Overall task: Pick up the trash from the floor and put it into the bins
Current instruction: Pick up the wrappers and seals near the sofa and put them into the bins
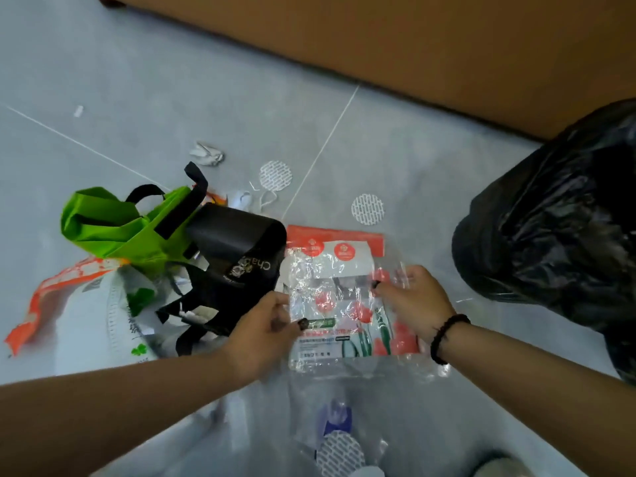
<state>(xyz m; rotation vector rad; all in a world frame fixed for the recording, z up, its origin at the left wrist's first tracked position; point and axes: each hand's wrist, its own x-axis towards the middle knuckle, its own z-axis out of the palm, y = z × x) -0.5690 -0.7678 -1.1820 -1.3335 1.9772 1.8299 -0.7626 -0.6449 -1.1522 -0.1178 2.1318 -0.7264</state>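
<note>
careful, both ur left hand (pixel 266 330) & right hand (pixel 414 299) pinch the clear wrapper (pixel 339 311); thin film could slip before the black bin bag (pixel 557 228) to ur right.

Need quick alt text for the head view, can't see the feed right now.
Both hands, left hand and right hand, hold a clear printed plastic wrapper above the grey floor. Green bag left, black trash bag right.

Glossy crinkled clear plastic wrapper (pixel 339 311), shiny black plastic bin bag (pixel 557 228), matt green cloth bag (pixel 124 228).
</note>
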